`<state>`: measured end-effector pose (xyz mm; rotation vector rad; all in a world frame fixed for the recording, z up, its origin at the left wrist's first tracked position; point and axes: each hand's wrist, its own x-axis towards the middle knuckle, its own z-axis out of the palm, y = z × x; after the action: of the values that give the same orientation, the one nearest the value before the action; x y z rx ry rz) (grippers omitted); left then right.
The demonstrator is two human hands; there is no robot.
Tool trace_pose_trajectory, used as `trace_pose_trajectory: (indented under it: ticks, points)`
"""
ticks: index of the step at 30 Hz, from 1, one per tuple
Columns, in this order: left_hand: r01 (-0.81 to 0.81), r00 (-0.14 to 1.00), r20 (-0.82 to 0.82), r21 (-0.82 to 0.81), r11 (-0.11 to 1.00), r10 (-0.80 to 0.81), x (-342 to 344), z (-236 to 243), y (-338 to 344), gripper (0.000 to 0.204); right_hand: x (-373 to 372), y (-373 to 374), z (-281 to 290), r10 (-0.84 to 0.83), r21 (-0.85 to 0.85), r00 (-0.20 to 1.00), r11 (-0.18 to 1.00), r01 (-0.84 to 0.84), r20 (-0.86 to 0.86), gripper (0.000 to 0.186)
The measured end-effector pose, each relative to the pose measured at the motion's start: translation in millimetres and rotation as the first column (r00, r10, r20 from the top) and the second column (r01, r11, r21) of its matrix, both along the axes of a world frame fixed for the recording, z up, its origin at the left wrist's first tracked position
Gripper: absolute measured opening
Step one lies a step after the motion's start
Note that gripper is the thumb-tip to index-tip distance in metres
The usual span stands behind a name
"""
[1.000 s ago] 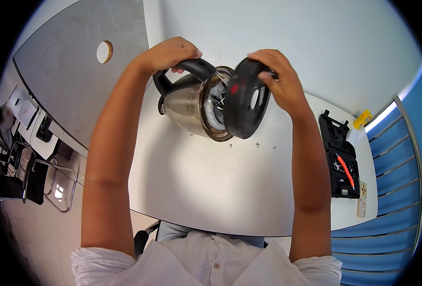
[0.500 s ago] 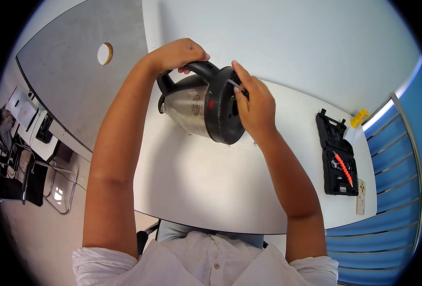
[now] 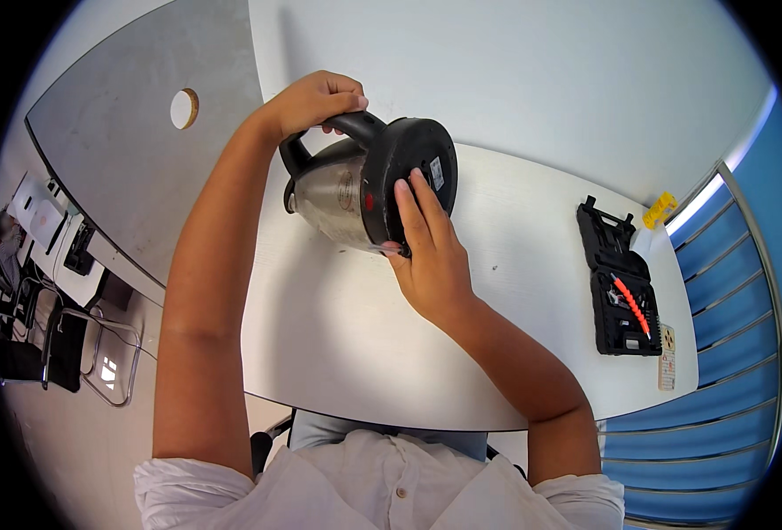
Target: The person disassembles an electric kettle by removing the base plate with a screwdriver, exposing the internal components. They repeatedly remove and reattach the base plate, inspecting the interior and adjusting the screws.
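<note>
A steel electric kettle [image 3: 325,196] with black handle and base is held tipped on its side above the white table [image 3: 364,353]. Its broad black base [image 3: 397,150] faces right, with a red mark on the rim and a pale label on the underside. My left hand [image 3: 320,104] is closed around the handle at the top. On the base lies my right hand [image 3: 431,256], two fingers stretched over the underside and the thumb at the lower rim, gripping the edge. Its remaining fingers are hidden, and no tool shows in it.
An open black tool case [image 3: 619,274] with an orange flexible shaft [image 3: 631,305] lies at the table's right. A remote control [image 3: 667,358] and a yellow object [image 3: 660,210] are beside it. Metal rails [image 3: 744,265] stand to the right; a grey panel [image 3: 126,97] is at left.
My right hand has slid down the kettle's base, and the thin metal shaft at its fingertips is out of sight. The base underside has turned more into view; my left hand keeps the handle.
</note>
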<state>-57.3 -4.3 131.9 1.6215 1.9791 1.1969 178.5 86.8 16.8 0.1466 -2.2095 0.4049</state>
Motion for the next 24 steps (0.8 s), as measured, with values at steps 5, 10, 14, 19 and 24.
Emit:
trace_pose_trajectory:
  ticks: [5, 10, 14, 19, 24]
  points:
    - [-0.035, 0.999, -0.029, -0.001, 0.999, 0.035, -5.7, -3.7, -4.0, 0.028, -1.5, 10.3, -17.4, 0.022, 0.111, 0.992, 0.994, -0.008, -0.121, 0.076]
    - [-0.061, 0.997, -0.042, -0.012, 0.998, 0.060, -14.1, -3.5, -5.4, 0.030, -5.7, 6.1, -16.3, -0.011, 0.132, 0.989, 0.991, 0.031, -0.147, 0.073]
    - [-0.063, 0.993, -0.095, 0.018, 0.998, 0.064, -12.9, -2.8, -6.6, 0.029, -11.1, 8.5, -20.0, 0.008, 0.135, 0.985, 0.991, 0.015, -0.171, 0.071]
    - [-0.088, 0.976, -0.188, 0.106, 0.991, 0.106, 0.5, -6.9, -9.5, 0.032, -8.5, 19.5, -23.0, 0.095, 0.150, 0.977, 0.986, -0.067, -0.191, 0.065]
    - [-0.205, 0.972, -0.079, 0.156, 0.966, 0.219, 13.7, -8.9, -8.4, 0.030, -10.3, 33.3, -25.3, 0.192, 0.199, 0.951, 0.969, -0.145, -0.242, 0.050]
